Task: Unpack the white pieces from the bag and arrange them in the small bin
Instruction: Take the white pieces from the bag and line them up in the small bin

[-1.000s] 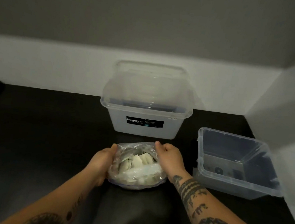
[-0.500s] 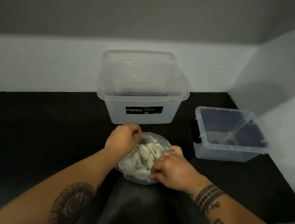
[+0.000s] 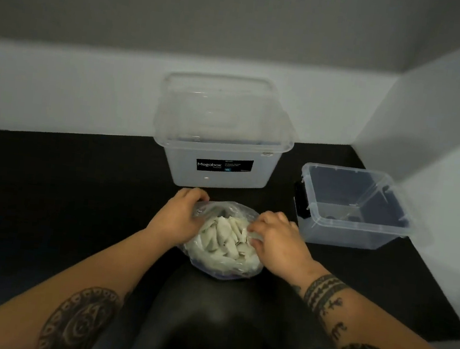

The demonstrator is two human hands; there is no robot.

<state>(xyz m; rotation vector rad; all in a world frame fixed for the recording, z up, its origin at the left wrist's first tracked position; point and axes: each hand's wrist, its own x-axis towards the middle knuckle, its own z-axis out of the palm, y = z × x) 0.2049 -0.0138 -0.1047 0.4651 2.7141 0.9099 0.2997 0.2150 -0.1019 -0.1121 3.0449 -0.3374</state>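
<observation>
Clear plastic bag (image 3: 222,270) sits on black table (image 3: 61,197), dead centre, near the front edge. White pieces (image 3: 222,237) are all inside the bag, heaped, showing through the top. Left hand (image 3: 177,217) is at the bag's 10 o'clock, fingers (image 3: 194,196) curled over the plastic rim and gripping it. Right hand (image 3: 276,238) is at the bag's 3 o'clock, fingertips (image 3: 253,231) bent in and pinching the plastic on that side; thumb hidden, can't tell how it lies. Both forearms are tattooed, reaching in from 6 o'clock. Small bin (image 3: 346,232) stands at 2 o'clock from the bag, near but apart, clear, no lid, black latch on its left side. Big box (image 3: 183,168) is at the bag's 12 o'clock, just beyond the left hand, clear, black "Megabox" label (image 3: 224,165) facing front. Grey-white walls behind and at 3 o'clock.
</observation>
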